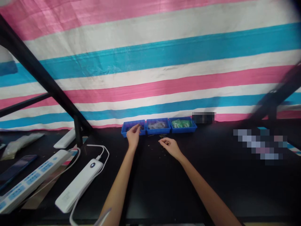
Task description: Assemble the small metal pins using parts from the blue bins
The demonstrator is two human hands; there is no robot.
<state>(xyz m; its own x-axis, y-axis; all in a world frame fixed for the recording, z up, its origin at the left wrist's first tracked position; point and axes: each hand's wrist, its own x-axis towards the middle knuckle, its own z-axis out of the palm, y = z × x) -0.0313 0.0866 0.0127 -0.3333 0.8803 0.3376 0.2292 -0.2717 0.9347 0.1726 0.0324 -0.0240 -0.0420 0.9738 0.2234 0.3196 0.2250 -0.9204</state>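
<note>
My left hand is over the front of the left blue bin, fingertips pinched together above the small dark pieces in it. Whatever is between those fingers is too small to make out. On the black table, my right hand has its fingers curled, thumb and forefinger close together; anything in them cannot be made out. Just beyond its fingertips lie a few thin metallic pieces. The middle blue bin holds clear plastic packets, and the right blue bin holds green ones.
A white power bank with a cable lies left of my left forearm. Farther left are a white power strip, a phone and a plastic bag. Black frame bars slant up at left. A striped sheet hangs behind the bins.
</note>
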